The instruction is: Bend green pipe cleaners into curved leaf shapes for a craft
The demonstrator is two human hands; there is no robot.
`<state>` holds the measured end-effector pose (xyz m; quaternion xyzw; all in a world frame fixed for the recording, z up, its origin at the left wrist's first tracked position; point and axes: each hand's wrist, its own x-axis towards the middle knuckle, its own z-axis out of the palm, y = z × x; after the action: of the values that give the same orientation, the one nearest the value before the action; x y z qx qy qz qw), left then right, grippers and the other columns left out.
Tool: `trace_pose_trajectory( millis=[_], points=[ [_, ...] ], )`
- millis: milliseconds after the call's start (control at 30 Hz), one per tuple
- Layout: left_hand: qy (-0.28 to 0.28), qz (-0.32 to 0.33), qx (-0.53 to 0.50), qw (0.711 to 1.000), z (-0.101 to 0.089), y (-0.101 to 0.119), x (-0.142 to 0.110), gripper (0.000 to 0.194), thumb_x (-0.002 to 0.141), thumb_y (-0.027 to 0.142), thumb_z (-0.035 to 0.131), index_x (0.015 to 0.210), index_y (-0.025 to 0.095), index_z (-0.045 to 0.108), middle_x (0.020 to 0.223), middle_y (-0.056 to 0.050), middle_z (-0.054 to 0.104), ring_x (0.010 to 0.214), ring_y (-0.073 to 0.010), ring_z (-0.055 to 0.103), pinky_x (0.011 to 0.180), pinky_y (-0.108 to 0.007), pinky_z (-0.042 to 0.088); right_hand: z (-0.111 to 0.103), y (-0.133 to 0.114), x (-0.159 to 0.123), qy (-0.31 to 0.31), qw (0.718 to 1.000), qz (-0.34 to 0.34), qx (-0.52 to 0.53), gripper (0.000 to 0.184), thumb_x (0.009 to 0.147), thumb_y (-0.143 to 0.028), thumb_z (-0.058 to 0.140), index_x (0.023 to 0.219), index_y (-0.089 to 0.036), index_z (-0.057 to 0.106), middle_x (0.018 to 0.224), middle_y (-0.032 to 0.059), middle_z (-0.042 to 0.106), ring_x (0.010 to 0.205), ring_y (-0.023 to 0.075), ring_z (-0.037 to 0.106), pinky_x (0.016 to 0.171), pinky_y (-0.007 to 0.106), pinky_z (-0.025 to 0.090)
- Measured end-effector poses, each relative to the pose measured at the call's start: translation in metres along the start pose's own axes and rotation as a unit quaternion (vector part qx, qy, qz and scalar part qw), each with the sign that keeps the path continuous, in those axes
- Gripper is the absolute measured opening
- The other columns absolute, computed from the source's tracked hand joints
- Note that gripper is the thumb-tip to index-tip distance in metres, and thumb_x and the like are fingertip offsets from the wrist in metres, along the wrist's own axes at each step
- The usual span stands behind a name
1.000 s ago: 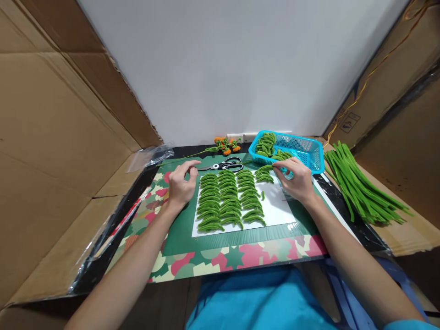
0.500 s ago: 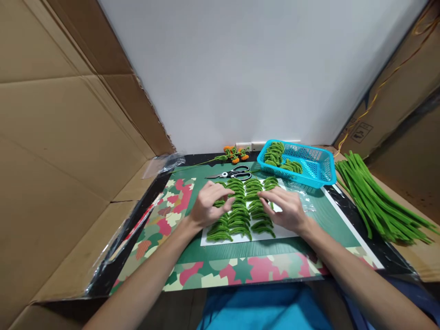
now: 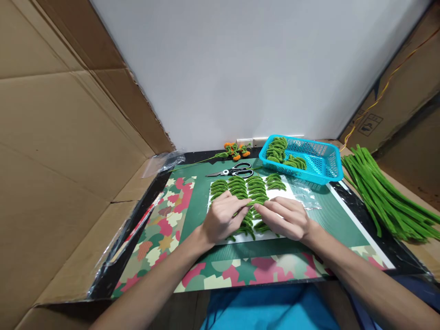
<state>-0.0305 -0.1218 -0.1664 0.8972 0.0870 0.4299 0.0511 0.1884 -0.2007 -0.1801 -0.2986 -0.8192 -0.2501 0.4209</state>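
My left hand (image 3: 225,216) is closed, its thumb and forefinger pinching one end of a short green pipe-cleaner piece (image 3: 253,202). The fingertips of my right hand (image 3: 285,217) close on the same piece from the other side. Both hands are just above a white sheet (image 3: 280,196), where curved green pipe-cleaner pieces (image 3: 237,185) lie in columns. My hands cover part of the middle and lower rows. In the column at the far right, a few pieces (image 3: 275,181) lie near the top of the sheet.
Black-handled scissors (image 3: 233,172) lie behind the sheet, near orange pipe-cleaner flowers (image 3: 237,150). A blue basket (image 3: 321,174) at the back right holds more curved pieces. Long green pipe cleaners (image 3: 388,201) lie on the right. Cardboard (image 3: 79,137) walls the left side.
My hands have come together from apart and now meet at one green piece. My left hand moved right and both came slightly lower. The view shifted a little.
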Motion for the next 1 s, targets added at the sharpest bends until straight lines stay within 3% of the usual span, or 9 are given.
trace_pose_trajectory(
  millis=[100, 167, 300, 467, 533, 667, 800, 900, 1000],
  points=[
    [0.008, -0.034, 0.004, 0.999, -0.001, -0.001, -0.001, 0.027, 0.099, 0.011, 0.063, 0.125, 0.019, 0.068, 0.086, -0.005, 0.08, 0.065, -0.0153, 0.068, 0.066, -0.033, 0.05, -0.007, 0.009, 0.001, -0.044, 0.993, 0.11, 0.018, 0.026, 0.1, -0.021, 0.058, 0.123, -0.02, 0.068, 0.085, 0.0068, 0.076, 0.071, 0.0189, 0.067, 0.063, 0.033, 0.051],
    [0.02, -0.069, 0.004, 0.997, -0.003, -0.005, -0.001, 0.027, 0.101, 0.015, 0.063, 0.126, 0.021, 0.07, 0.095, -0.005, 0.083, 0.07, -0.0159, 0.072, 0.07, -0.033, 0.055, -0.014, 0.021, -0.002, -0.093, 0.976, 0.194, 0.006, 0.019, 0.102, -0.024, 0.053, 0.106, -0.019, 0.071, 0.081, 0.0062, 0.076, 0.068, 0.017, 0.067, 0.062, 0.031, 0.047],
    [0.037, -0.17, -0.016, 0.985, -0.008, -0.012, 0.001, 0.024, 0.102, 0.021, 0.061, 0.122, 0.02, 0.075, 0.103, -0.006, 0.083, 0.086, -0.018, 0.078, 0.081, -0.032, 0.06, -0.026, 0.044, -0.013, -0.185, 0.945, 0.264, -0.06, 0.042, 0.101, -0.032, 0.055, 0.061, -0.021, 0.058, 0.054, 0.001, 0.063, 0.047, 0.0127, 0.052, 0.051, 0.032, 0.023],
    [0.047, -0.27, -0.04, 0.961, -0.01, -0.015, 0.003, 0.024, 0.101, 0.025, 0.062, 0.122, 0.018, 0.073, 0.089, -0.003, 0.081, 0.065, -0.0134, 0.07, 0.066, -0.027, 0.057, -0.03, 0.047, -0.013, -0.346, 0.889, 0.299, -0.019, 0.038, 0.097, -0.047, 0.06, 0.068, -0.022, 0.065, 0.059, 0.0018, 0.067, 0.052, 0.0156, 0.058, 0.053, 0.031, 0.016],
    [0.043, -0.282, -0.048, 0.957, -0.01, -0.015, 0.003, 0.023, 0.101, 0.025, 0.063, 0.121, 0.018, 0.072, 0.082, -0.001, 0.078, 0.06, -0.0118, 0.064, 0.06, -0.025, 0.053, -0.029, 0.045, -0.01, -0.375, 0.874, 0.31, -0.006, 0.03, 0.094, -0.045, 0.064, 0.074, -0.023, 0.068, 0.061, 0.0019, 0.069, 0.053, 0.0164, 0.058, 0.053, 0.031, 0.016],
    [0.038, -0.286, -0.058, 0.956, -0.01, -0.016, 0.002, 0.02, 0.1, 0.025, 0.062, 0.115, 0.018, 0.072, 0.076, 0.001, 0.074, 0.058, -0.0112, 0.059, 0.06, -0.025, 0.049, -0.027, 0.043, -0.011, -0.38, 0.873, 0.306, 0.009, 0.007, 0.084, -0.025, 0.069, 0.077, -0.023, 0.068, 0.064, 0.0005, 0.07, 0.051, 0.0151, 0.056, 0.053, 0.032, 0.016],
    [0.023, -0.296, -0.067, 0.952, -0.012, -0.015, 0.002, 0.028, 0.101, 0.024, 0.058, 0.126, 0.02, 0.069, 0.076, 0.002, 0.069, 0.061, -0.0124, 0.058, 0.063, -0.026, 0.048, -0.026, 0.045, -0.014, -0.364, 0.88, 0.303, 0.031, 0.01, 0.079, -0.014, 0.064, 0.077, -0.023, 0.065, 0.07, -0.0003, 0.07, 0.055, 0.0148, 0.059, 0.052, 0.031, 0.02],
    [0.007, -0.287, -0.079, 0.955, -0.014, -0.013, 0.001, 0.031, 0.102, 0.022, 0.055, 0.131, 0.022, 0.068, 0.079, 0.001, 0.068, 0.064, -0.0128, 0.057, 0.066, -0.027, 0.048, -0.026, 0.047, -0.013, -0.337, 0.888, 0.308, 0.049, 0.01, 0.083, -0.014, 0.06, 0.079, -0.023, 0.062, 0.076, 0.0005, 0.071, 0.061, 0.0158, 0.062, 0.053, 0.028, 0.029],
    [0.001, -0.256, -0.103, 0.961, -0.014, -0.011, 0.001, 0.03, 0.1, 0.016, 0.053, 0.118, 0.022, 0.077, 0.08, -0.001, 0.067, 0.067, -0.0134, 0.057, 0.066, -0.027, 0.048, -0.026, 0.044, -0.008, -0.296, 0.896, 0.318, 0.091, 0.007, 0.09, -0.017, 0.057, 0.088, -0.023, 0.061, 0.082, 0.0009, 0.072, 0.066, 0.0151, 0.065, 0.058, 0.025, 0.044]
  ],
)
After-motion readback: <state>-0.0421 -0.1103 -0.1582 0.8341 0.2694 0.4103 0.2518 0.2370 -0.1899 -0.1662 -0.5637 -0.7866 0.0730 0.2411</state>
